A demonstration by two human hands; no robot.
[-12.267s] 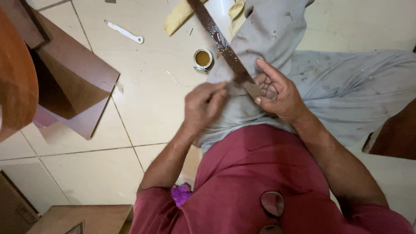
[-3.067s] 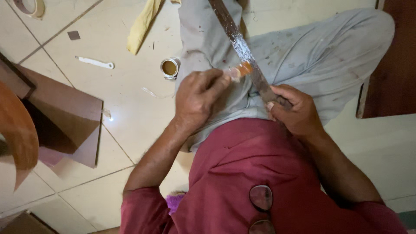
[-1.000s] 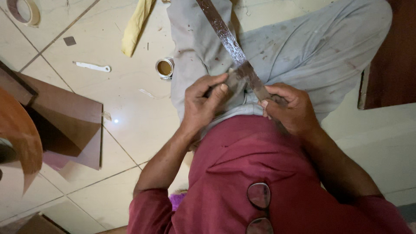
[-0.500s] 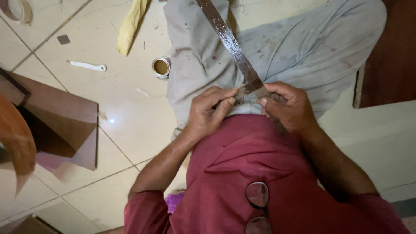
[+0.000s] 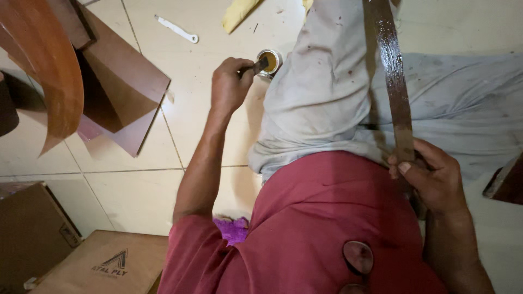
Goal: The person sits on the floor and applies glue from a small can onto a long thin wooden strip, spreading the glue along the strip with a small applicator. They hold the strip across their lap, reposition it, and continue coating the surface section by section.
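The left hand (image 5: 231, 84) has a closed grip on a small brush (image 5: 258, 66) dipped into the tin (image 5: 269, 60), where a light load seems best, while the right hand (image 5: 433, 182) clamps the dark strip (image 5: 393, 81).

The floor (image 5: 136, 190) is laid with large cream tiles, with thin dark grout lines crossing it. Light falls fairly evenly, and the tiles give a soft sheen near the middle. At upper left, brown boards (image 5: 117, 92) lie overlapping on the tiles, and a curved glossy brown sheet (image 5: 49, 65) arches over them, close to the camera. A small white stick (image 5: 177, 29) lies on the floor above the boards, and a yellow cloth (image 5: 237, 12) sits at the top edge. Cardboard boxes (image 5: 81, 261) fill the lower left corner. A dark wooden piece (image 5: 509, 182) shows at the right edge. No walls or windows are in view.
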